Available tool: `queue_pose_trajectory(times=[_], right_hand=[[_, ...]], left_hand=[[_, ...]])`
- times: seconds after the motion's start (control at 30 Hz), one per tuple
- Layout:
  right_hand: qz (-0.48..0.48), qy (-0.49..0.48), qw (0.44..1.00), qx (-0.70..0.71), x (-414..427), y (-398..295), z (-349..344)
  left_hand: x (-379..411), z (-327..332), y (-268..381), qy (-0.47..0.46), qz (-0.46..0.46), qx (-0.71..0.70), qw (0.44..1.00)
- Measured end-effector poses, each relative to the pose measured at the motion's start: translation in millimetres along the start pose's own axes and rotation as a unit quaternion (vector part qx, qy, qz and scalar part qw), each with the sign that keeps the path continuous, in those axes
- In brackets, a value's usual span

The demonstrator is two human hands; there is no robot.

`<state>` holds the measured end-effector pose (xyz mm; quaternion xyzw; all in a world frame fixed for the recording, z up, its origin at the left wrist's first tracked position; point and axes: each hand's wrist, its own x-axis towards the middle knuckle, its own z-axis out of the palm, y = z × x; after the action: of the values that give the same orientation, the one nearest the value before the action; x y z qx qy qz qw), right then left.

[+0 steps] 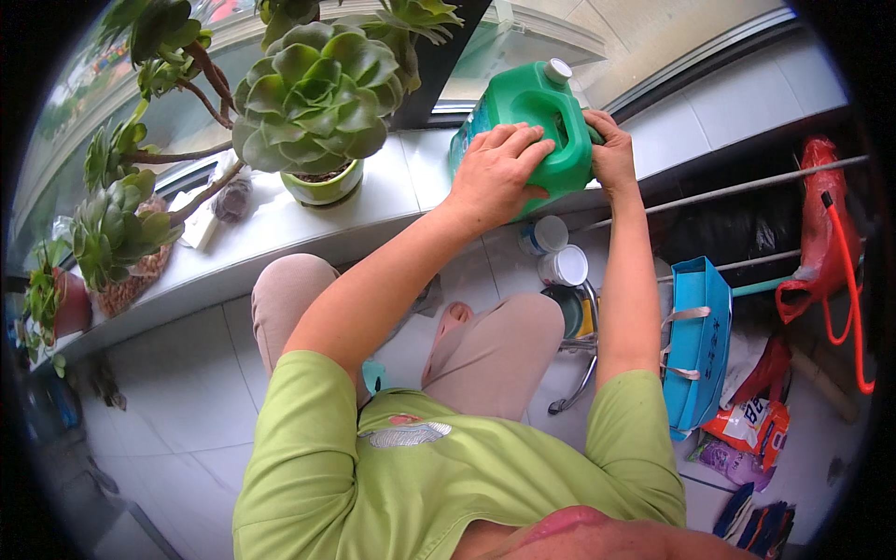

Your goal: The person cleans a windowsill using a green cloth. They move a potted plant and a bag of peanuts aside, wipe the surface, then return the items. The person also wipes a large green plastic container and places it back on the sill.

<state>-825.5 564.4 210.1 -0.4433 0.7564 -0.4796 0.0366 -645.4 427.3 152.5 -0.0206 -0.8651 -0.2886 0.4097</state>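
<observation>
A large green plastic jug (575, 150) with a white screw cap (558, 71) is on the white tiled sill, near its front edge, tilted in my view. My left hand (500, 164) lies across the jug beside its recessed grip, fingers bent over it and thumb lower down, holding it. At the jug's right side, my right hand (613, 148) has its fingers curled around a small dark green piece (594, 134). What that piece is cannot be made out, and the hand covers most of it.
A potted succulent (318, 98) with long stems stands left on the sill (388, 175). Two white-lidded tubs (564, 265) stand on the floor below. To the right are a metal rack rail (756, 185), a blue gift bag (695, 350) and a red plastic bag (824, 203).
</observation>
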Motion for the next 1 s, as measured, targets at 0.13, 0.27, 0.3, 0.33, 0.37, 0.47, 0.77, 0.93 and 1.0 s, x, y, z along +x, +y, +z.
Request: queue_pose_trajectory(times=[0.13,0.27,0.3,0.33,0.37,0.47,0.77,0.93,1.0], right_hand=[[0.006,-0.099,0.995,-0.018,0.1,-17.1,-6.4],[0.047,-0.163,0.985,-0.009,-13.2,-33.2,-17.2],[0.058,-0.135,0.988,-0.050,-16.5,-33.3,-17.1],[0.068,-0.106,0.988,-0.091,-21.1,-32.8,-16.7],[0.078,-0.076,0.985,-0.132,-25.8,-34.7,-17.3],[0.111,0.110,0.988,0.011,-49.4,-52.4,2.5],[0.084,0.283,0.905,0.306,-94.6,-107.0,73.3],[0.034,0.130,0.896,0.424,-100.0,-120.5,88.9],[0.024,0.149,0.947,0.282,-98.6,-121.0,94.5]], left_hand=[[0.0,-5.6,-0.1,-0.011,-0.006,-0.002,1.000],[-1.1,-8.1,2.3,-0.019,0.005,0.013,1.000],[-1.0,-7.0,2.2,-0.018,0.006,0.014,1.000],[-1.1,-5.0,2.5,-0.016,0.007,0.015,1.000],[-0.8,-3.8,2.3,-0.015,0.008,0.016,1.000],[-0.6,-7.1,-1.3,-0.011,0.000,0.007,1.000],[1.7,-28.1,-9.8,-0.030,0.024,-0.251,0.967],[-4.7,-40.0,28.8,0.032,0.034,-0.337,0.940],[-6.7,-35.9,20.8,0.065,-0.006,-0.334,0.940]])
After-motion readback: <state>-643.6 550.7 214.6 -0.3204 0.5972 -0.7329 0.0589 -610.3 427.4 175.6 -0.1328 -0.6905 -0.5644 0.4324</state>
